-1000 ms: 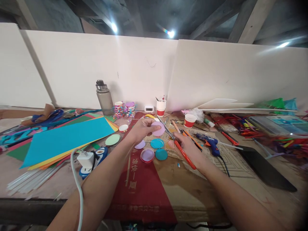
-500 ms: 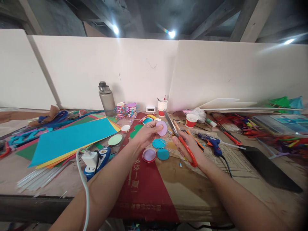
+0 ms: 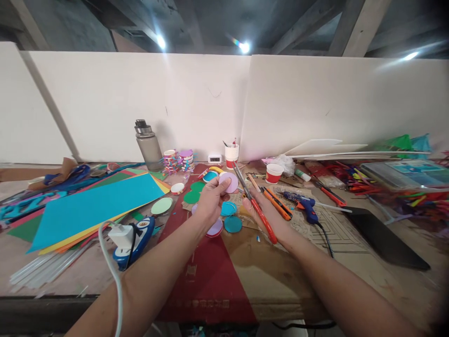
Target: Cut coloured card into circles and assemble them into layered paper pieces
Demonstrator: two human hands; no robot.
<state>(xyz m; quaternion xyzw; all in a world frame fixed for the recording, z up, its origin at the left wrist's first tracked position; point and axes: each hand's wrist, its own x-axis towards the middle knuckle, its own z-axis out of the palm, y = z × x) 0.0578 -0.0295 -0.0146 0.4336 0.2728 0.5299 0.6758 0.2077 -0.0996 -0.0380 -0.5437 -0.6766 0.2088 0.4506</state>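
Note:
A round lilac paper disc point(image 3: 229, 183) is pinched between the thumb and fingers of my left hand point(image 3: 214, 199). My right hand point(image 3: 264, 213) grips red-handled scissors point(image 3: 260, 214), whose blades point up and away, just right of the disc. Under my hands, blue paper circles point(image 3: 232, 224) lie on the cardboard beside a lilac-topped round piece point(image 3: 215, 228), partly covered by my left wrist. Green paper circles point(image 3: 192, 197) rest left of my left hand. An orange utility knife point(image 3: 278, 204) lies just beyond my right hand.
Coloured paper sheets point(image 3: 94, 206), a power strip point(image 3: 135, 243) with a white cable and a grey bottle point(image 3: 148, 147) are on the left. Paper cups point(image 3: 274, 173) stand at the back. A blue glue gun point(image 3: 308, 208) and a black flat slab point(image 3: 386, 238) lie right.
The scissor blades have come closer together. The view has shifted slightly right, so the table things appear further left. My left hand still holds the lilac disc.

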